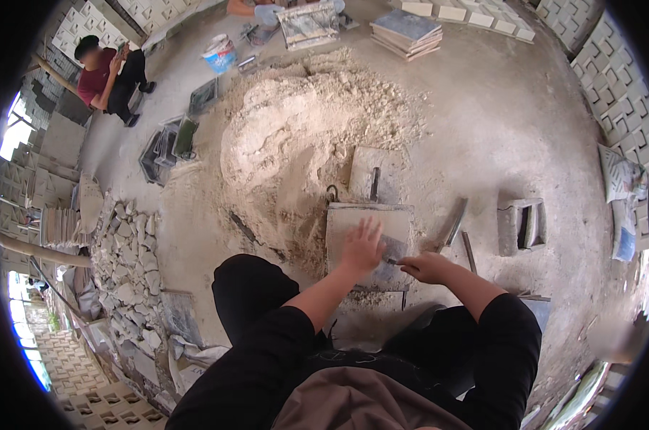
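In front of me lies a square, flat mould [341,242] with a pale, smooth filling level with its frame. My left hand [362,249] rests flat on that pale surface, fingers spread. My right hand [426,268] is closed around the handle of a trowel, and the flat grey blade of the trowel [394,249] lies over the mould's right part, beside my left hand. Just beyond the mould is a square board [362,161] with a dark bar-like handle [375,184] on it. A curved metal hook [332,190] stands at the mould's far left corner.
A large heap of pale powder [281,122] lies ahead. Metal strips [455,222] and a hollow concrete block [521,228] are to the right. Broken pieces [127,276] and dark mould frames [170,143] lie left. Beyond are a bucket [219,54], stacked boards [407,34], a gloved co-worker and a squatting person [109,79].
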Tool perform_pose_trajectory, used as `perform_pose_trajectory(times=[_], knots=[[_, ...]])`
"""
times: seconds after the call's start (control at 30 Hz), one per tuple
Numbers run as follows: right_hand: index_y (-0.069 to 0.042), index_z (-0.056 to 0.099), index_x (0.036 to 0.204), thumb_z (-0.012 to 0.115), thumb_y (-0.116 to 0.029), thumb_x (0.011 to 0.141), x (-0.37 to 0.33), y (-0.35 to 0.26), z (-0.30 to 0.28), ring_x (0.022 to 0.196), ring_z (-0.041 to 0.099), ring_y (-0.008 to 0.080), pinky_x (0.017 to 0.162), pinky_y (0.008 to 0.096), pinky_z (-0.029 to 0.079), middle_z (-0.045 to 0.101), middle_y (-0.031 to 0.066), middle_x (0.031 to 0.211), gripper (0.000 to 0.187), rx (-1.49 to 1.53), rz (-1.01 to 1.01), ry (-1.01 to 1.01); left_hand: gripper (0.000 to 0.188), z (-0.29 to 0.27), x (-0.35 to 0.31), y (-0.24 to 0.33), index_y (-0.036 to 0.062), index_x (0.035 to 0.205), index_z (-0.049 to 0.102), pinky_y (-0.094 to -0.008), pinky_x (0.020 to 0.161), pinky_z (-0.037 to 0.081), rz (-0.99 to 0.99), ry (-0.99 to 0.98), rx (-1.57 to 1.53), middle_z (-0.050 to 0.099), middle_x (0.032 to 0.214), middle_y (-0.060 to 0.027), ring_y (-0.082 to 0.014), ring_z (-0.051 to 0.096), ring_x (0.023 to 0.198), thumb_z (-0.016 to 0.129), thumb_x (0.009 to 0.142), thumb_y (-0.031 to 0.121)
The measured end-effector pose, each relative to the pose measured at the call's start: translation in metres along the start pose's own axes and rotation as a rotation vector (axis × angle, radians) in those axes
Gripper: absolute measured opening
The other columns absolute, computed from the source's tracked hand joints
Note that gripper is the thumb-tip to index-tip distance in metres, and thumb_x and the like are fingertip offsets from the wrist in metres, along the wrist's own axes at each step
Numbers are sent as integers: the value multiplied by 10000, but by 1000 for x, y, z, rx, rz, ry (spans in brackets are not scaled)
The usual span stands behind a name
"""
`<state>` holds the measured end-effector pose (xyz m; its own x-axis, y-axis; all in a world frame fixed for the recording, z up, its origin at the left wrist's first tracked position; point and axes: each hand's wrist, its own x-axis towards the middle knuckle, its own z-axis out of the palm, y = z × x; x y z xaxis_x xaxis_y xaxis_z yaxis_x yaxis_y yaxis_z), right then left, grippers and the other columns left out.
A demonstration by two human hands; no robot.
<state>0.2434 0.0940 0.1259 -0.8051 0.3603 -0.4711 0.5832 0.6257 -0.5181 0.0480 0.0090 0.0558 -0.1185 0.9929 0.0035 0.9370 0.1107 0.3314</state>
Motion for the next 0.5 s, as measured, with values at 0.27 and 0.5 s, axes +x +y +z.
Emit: perform_pose_trajectory(times=[0.27, 0.5], knots=[[-189, 580, 965, 477, -302, 832, 33, 22, 15, 660, 600, 339, 588, 455, 469, 605, 132, 686, 203, 80, -71, -188, 617, 34, -16, -15, 95, 1348, 286, -496, 1023, 187, 182, -127, -32, 206, 1429, -98, -284, 199, 1311, 468, 841, 397], [-198, 474, 1100, 471, -314, 838, 34, 11, 12, 656, 601, 347, 580, 468, 465, 602, 149, 682, 287, 60, 29, -274, 633, 40, -22, -16, 97, 1341, 297, -501, 1031, 164, 144, -195, -19, 207, 1432, -88, -278, 200, 1312, 476, 826, 416]])
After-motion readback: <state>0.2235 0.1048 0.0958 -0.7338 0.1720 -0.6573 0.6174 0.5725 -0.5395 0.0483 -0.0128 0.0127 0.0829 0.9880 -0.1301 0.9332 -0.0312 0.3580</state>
